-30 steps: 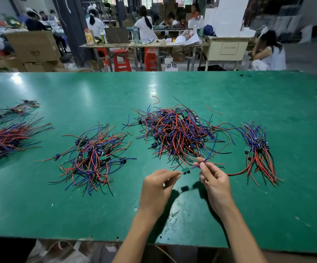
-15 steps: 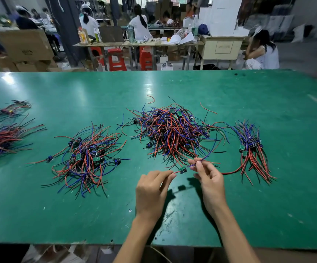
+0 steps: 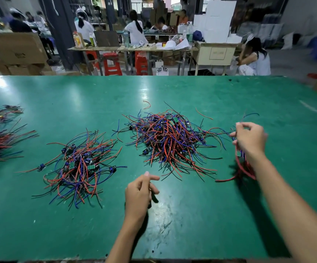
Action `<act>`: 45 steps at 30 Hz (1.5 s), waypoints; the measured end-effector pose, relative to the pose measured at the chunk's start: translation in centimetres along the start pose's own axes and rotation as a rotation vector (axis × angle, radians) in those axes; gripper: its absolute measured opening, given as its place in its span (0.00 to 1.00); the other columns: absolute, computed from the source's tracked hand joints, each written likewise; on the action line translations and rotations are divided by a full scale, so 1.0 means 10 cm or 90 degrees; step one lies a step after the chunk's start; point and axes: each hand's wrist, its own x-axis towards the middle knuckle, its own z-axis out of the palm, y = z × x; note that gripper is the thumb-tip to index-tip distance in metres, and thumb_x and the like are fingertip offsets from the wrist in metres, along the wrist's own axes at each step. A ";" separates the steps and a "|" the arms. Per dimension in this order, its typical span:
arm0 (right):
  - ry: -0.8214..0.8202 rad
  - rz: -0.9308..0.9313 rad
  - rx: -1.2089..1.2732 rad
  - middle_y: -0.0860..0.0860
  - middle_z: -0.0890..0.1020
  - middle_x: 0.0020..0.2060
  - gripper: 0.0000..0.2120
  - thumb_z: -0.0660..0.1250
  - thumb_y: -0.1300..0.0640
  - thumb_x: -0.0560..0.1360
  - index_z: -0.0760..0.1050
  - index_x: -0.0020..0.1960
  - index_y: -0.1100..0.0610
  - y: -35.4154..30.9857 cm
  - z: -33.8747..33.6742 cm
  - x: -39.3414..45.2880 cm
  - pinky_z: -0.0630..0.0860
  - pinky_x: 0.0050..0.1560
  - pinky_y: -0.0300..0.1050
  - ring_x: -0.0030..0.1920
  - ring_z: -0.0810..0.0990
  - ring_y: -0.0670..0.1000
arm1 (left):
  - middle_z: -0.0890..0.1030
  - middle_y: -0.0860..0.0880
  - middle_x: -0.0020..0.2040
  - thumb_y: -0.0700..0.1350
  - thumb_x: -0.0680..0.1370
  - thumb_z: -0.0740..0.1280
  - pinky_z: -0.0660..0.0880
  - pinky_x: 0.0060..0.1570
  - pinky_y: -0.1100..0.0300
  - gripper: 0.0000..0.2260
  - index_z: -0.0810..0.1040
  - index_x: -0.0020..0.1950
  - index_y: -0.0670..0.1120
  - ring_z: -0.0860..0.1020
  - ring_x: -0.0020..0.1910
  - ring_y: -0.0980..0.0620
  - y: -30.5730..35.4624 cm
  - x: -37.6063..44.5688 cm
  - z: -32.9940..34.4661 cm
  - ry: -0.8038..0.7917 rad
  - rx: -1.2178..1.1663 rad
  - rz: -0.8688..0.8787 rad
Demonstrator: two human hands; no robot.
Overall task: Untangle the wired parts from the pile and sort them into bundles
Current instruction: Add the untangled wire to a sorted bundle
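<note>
From the head camera, the right hand [image 3: 249, 138] was out over the small bundle [image 3: 244, 168] at the right of the green table [image 3: 173, 92], its fingers curled and pinching a thin wired part whose blue lead [image 3: 250, 114] arched above the knuckles; motion blur hid how much of the bundle it touched. The left hand [image 3: 139, 194] hovered near the table's front, fingers loosely curled and holding nothing. The main pile [image 3: 170, 141] lay between the two hands, farther from the body, well apart from a second heap [image 3: 79, 166] to the left. To do this step well, I judged the part should be laid with its leads running alongside the bundle's, its small board beside the others, so nothing re-tangled.
</note>
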 end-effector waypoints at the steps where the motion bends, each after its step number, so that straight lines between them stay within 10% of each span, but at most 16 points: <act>1: 0.006 -0.015 -0.130 0.59 0.86 0.42 0.14 0.64 0.52 0.80 0.82 0.58 0.59 0.00 -0.06 0.22 0.78 0.36 0.41 0.35 0.84 0.56 | 0.79 0.42 0.30 0.48 0.85 0.61 0.63 0.22 0.62 0.17 0.86 0.43 0.48 0.66 0.23 0.52 0.00 0.01 0.00 0.004 0.002 -0.003; 4: -0.002 -0.017 -0.481 0.66 0.81 0.57 0.20 0.68 0.48 0.77 0.80 0.59 0.64 0.05 -0.06 0.53 0.74 0.60 0.54 0.61 0.77 0.65 | 0.80 0.43 0.30 0.47 0.84 0.62 0.63 0.22 0.62 0.16 0.86 0.43 0.49 0.67 0.23 0.53 -0.01 0.03 -0.01 0.000 0.025 -0.003; 11: -0.119 -0.130 -0.686 0.58 0.79 0.63 0.23 0.63 0.39 0.80 0.81 0.59 0.58 0.34 0.60 0.16 0.67 0.66 0.51 0.68 0.71 0.58 | 0.81 0.41 0.31 0.48 0.84 0.62 0.63 0.21 0.62 0.17 0.85 0.40 0.48 0.70 0.24 0.51 0.00 0.03 -0.02 0.028 0.022 -0.033; 20: 0.030 -0.098 -0.177 0.55 0.88 0.44 0.12 0.67 0.47 0.79 0.85 0.53 0.54 0.17 0.48 -0.16 0.75 0.55 0.48 0.48 0.84 0.58 | 0.81 0.40 0.32 0.47 0.84 0.63 0.64 0.21 0.62 0.17 0.85 0.39 0.48 0.72 0.23 0.53 -0.04 0.06 -0.02 0.020 0.036 -0.019; 25: -0.028 -0.156 0.049 0.45 0.84 0.33 0.07 0.71 0.47 0.78 0.83 0.48 0.49 0.13 0.37 -0.98 0.75 0.40 0.42 0.31 0.79 0.41 | 0.82 0.43 0.32 0.47 0.84 0.63 0.65 0.24 0.63 0.17 0.87 0.40 0.47 0.71 0.24 0.52 0.03 0.01 0.02 -0.032 0.031 -0.016; 34: -0.248 -0.471 -0.024 0.31 0.82 0.42 0.05 0.77 0.48 0.72 0.84 0.46 0.48 0.46 0.57 -2.09 0.72 0.47 0.37 0.41 0.76 0.30 | 0.87 0.47 0.44 0.49 0.85 0.58 0.74 0.35 0.65 0.16 0.84 0.54 0.43 0.83 0.39 0.52 0.22 0.06 0.22 -0.137 -0.043 -0.134; 45: -0.282 -0.318 0.007 0.41 0.81 0.34 0.09 0.70 0.46 0.77 0.79 0.40 0.47 0.52 0.51 -1.99 0.68 0.34 0.35 0.31 0.77 0.43 | 0.86 0.40 0.43 0.45 0.81 0.67 0.77 0.37 0.66 0.08 0.80 0.48 0.40 0.79 0.34 0.54 0.12 0.09 0.04 -0.067 -0.173 -0.155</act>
